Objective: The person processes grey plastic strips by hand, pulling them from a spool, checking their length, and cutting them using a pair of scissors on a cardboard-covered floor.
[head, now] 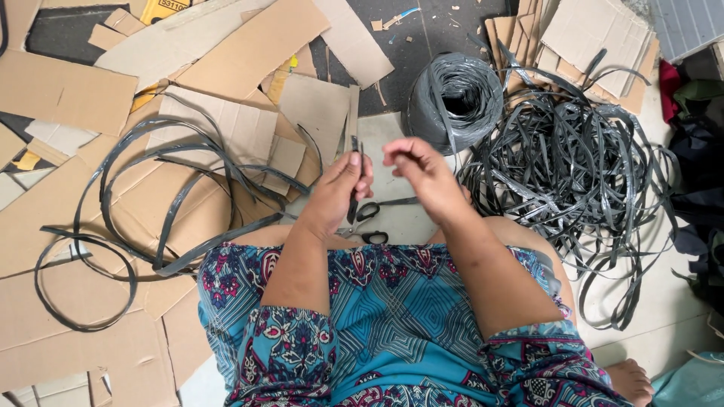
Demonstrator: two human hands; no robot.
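Note:
I sit on the floor, my lap in a blue patterned garment. My left hand [341, 190] is shut on a thin black plastic strap [355, 151], its end sticking up above my fingers. My right hand [419, 172] hovers just to the right, fingers curled, pinching what looks like a thin strand that runs up toward a grey-black strap roll [456, 94]. Black-handled scissors [368, 220] lie on the floor below and between my hands, partly hidden by my left wrist.
A loose tangle of black straps [577, 169] lies to the right. Long strap loops [143, 226] curl over flattened cardboard sheets [68, 90] on the left. A stack of cardboard pieces [592, 34] sits at the upper right. My bare foot [630, 380] shows at the lower right.

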